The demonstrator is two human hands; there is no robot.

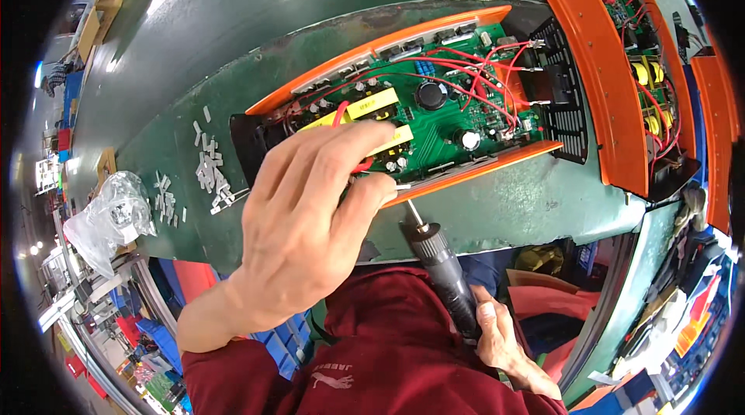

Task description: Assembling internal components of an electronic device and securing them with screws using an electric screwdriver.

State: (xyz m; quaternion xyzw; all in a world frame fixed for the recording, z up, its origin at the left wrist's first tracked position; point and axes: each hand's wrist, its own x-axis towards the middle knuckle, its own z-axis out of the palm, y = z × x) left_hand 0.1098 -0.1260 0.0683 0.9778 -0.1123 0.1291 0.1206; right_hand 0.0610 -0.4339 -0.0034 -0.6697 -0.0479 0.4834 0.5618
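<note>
An orange-sided device housing (466,159) lies on the green table with its green circuit board (434,131) exposed. My left hand (303,221) reaches over the near side wall, fingers bent above the board. At its thumb tip shows the end of a small pale grey strip (402,187), pressed by the wall; the rest is hidden. My right hand (500,333) is wrapped round the lower end of a black electric screwdriver (440,263). Its bit points up and meets the outer face of the near orange wall, just below my left thumb.
Several loose grey strips (208,166) lie left of the housing, beside a crumpled clear plastic bag (116,213). To the right stand more orange housings (590,73) with boards and red wires. Red wires (466,65) arch over the board. Below the table edge are blue bins (283,345).
</note>
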